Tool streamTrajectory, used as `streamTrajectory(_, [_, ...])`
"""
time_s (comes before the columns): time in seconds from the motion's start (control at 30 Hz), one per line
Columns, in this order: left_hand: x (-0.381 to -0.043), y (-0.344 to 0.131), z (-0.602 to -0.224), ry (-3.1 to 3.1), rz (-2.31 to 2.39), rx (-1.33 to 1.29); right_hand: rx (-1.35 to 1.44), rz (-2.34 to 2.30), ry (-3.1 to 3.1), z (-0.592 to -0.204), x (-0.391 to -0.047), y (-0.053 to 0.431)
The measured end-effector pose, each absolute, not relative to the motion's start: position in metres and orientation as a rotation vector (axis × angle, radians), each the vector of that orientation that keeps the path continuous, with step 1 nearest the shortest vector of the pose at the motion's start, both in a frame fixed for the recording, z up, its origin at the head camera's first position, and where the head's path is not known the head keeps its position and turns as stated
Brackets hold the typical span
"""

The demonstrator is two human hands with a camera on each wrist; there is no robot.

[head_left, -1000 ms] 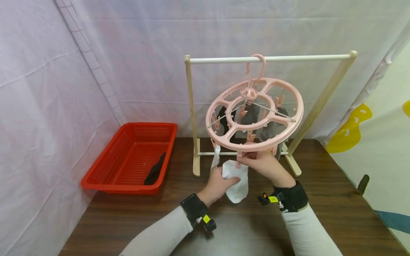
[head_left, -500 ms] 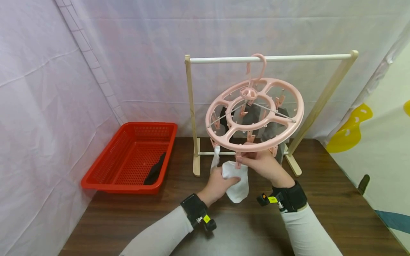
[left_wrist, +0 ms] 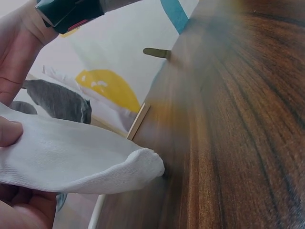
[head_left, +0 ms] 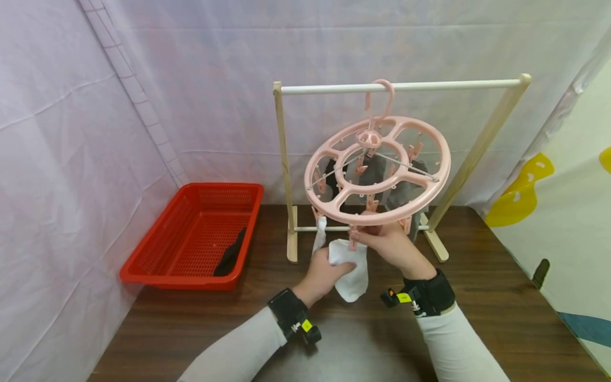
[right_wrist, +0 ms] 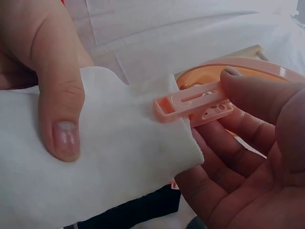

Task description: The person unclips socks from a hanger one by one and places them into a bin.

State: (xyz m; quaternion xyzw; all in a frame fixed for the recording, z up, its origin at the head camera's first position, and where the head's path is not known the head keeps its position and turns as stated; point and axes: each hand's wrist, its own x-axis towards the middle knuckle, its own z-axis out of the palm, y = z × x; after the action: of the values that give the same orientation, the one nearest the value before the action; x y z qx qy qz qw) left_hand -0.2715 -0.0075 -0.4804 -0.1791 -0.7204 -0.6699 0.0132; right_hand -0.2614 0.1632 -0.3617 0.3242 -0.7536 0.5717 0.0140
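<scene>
A white sock [head_left: 351, 284] hangs below the front rim of a round pink clip hanger [head_left: 377, 218]. My left hand [head_left: 320, 276] holds the sock at its side, thumb across the front and fingers behind. At the sock's top edge, my right hand [head_left: 390, 245] pinches a pink clothespin [right_wrist: 190, 101] between thumb and fingers. The clothespin's tip overlaps the fabric in the right wrist view. Just left of it, a second white sock [head_left: 321, 234] hangs from another clip. Grey and dark socks [head_left: 374, 171] hang farther back, partly hidden by the hanger.
The hanger hooks over the white bar [head_left: 453, 85] of a wooden-legged rack [head_left: 285, 159] on the brown table [head_left: 191, 329]. To the left stands a red basket [head_left: 167, 280] with a dark cloth piece [head_left: 230, 252] inside. White curtains [head_left: 215, 106] enclose the back and left.
</scene>
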Motion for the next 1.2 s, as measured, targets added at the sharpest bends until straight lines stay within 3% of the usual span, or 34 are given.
streamTrajectory(0.43, [-0.255,-0.014,-0.449,-2.285,-2.081,-0.573,0.908,1.743,-2.37,-0.357,-0.256,0.158])
streamTrajectory(0.83, [-0.275,-0.008,-0.482,-2.269,-2.102,-0.534,0.786,1.807,-2.353,-0.379,-0.27,0.17])
streamTrajectory(1.2, [-0.27,-0.011,-0.484,-2.286,-2.041,-0.555,0.797,1.835,-2.343,-0.359,-0.258,0.169])
